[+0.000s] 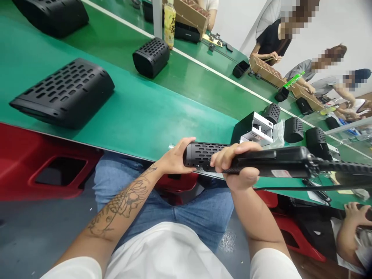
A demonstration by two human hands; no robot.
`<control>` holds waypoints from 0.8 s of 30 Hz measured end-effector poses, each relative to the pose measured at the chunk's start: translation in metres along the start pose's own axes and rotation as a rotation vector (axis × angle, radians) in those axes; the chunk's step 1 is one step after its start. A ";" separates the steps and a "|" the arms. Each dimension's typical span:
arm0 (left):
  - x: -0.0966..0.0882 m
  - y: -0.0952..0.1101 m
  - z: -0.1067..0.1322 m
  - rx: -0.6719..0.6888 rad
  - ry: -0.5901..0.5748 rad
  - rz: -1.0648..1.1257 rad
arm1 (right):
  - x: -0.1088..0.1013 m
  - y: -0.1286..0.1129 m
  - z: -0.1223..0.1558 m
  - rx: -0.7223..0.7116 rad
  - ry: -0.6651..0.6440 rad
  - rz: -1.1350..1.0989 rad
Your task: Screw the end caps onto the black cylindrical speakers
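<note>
At the bench's near edge, my left hand (174, 158) is closed round the left end of a black speaker-like housing (205, 152) with slotted holes. My right hand (240, 164) grips a black electric screwdriver (279, 162), held nearly level across the right part of that housing. Its tip points left, low on the housing's near side; whether it meets a screw I cannot make out. A spiral cord runs from the tool's rear end to the right. Just beyond my right hand stands a black and white box-shaped fixture (252, 130).
A larger slotted housing (66, 91) lies left on the green bench (162, 112). Another housing (151, 56) and a yellow-labelled bottle (169, 25) stand farther back. More housings (294, 130) are at right. Several co-workers sit across the bench; another person's hand (356, 215) shows at lower right.
</note>
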State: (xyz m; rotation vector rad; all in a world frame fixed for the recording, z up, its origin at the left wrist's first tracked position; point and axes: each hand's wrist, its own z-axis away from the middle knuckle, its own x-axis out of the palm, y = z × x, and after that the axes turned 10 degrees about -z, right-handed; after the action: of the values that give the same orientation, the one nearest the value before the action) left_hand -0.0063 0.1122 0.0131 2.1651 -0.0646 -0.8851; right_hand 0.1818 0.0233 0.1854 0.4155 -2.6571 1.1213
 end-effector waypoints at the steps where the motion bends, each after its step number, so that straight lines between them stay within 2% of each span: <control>1: 0.000 0.001 0.000 0.002 0.008 0.005 | 0.004 0.006 0.000 0.017 -0.004 -0.006; 6: 0.002 0.002 -0.001 -0.005 0.007 -0.001 | 0.010 0.022 -0.002 0.115 0.042 0.062; 16: 0.002 0.008 -0.006 -0.045 -0.044 -0.076 | 0.001 0.034 0.003 0.282 -0.141 0.035; 24: 0.003 0.007 -0.006 -0.077 -0.053 -0.075 | -0.003 0.036 0.003 0.413 -0.135 0.044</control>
State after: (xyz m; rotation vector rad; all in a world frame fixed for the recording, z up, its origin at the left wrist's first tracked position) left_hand 0.0015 0.1103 0.0190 2.0843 0.0245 -0.9718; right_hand 0.1719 0.0462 0.1585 0.5217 -2.5449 1.7194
